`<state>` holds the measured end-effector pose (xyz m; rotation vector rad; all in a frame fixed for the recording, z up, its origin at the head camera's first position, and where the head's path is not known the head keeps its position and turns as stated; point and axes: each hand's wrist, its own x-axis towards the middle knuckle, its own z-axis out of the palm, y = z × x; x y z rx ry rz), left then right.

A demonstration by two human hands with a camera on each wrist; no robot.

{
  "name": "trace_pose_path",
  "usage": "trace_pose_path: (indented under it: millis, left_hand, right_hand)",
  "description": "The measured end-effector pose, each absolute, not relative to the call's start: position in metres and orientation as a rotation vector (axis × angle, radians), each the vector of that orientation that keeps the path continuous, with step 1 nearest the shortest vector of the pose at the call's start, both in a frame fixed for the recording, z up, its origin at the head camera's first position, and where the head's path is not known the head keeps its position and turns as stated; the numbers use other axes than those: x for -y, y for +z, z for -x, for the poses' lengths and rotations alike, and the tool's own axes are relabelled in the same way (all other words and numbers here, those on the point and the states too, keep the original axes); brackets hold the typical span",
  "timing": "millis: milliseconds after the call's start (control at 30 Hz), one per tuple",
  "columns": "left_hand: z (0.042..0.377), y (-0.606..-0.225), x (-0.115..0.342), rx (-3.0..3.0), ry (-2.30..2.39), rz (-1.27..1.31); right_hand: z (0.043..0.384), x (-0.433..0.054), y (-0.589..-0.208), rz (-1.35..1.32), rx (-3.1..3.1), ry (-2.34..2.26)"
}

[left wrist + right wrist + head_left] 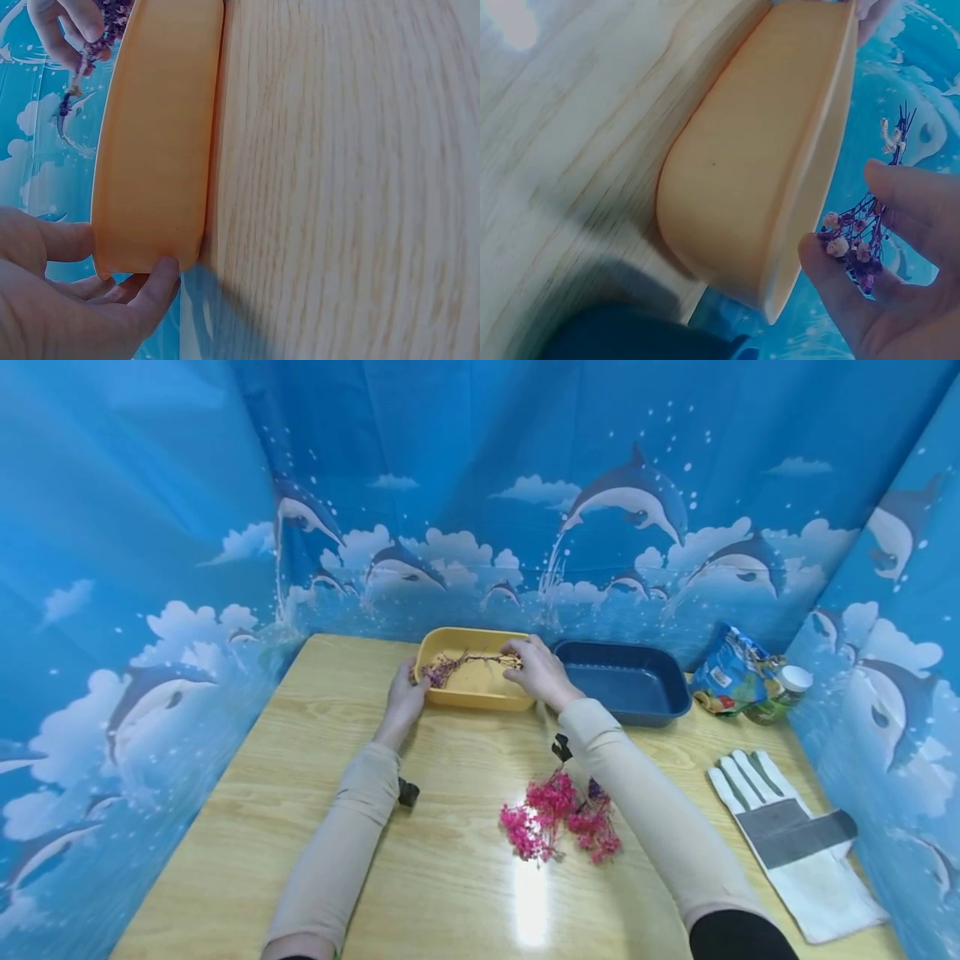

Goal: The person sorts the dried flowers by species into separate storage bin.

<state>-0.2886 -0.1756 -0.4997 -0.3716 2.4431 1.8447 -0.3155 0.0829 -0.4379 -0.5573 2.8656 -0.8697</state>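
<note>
A yellow rectangular tub [480, 700] stands at the back of the table. My left hand [405, 697] grips its left end, the thumb at the rim and fingers against the outer wall, as the left wrist view shows. Over the tub's right side my right hand [542, 672] pinches a small bunch of dried flowers [855, 236] with pale and purple heads and thin dark stems. In the head view, purple dried flowers [442, 670] show inside the tub at its left. Pink dried flowers [551, 797] lie on the table, near my right forearm.
A dark blue tub [626, 681] stands right beside the yellow one. Farther right are a blue snack bag [727, 672] and a jar with a white lid [793, 681]. A white and grey work glove [795, 843] lies at the table's right edge. Dolphin-print curtains [480, 510] surround the table.
</note>
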Motion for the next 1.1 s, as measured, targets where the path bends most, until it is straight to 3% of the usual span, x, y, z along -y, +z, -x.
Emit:
trace_pose_path:
  millis: [1100]
  left_hand:
    - [0.284, -0.499, 0.173, -2.462, 1.841, 0.382]
  right_hand:
    - [0.343, -0.075, -0.455, 0.464, -2.953, -0.822]
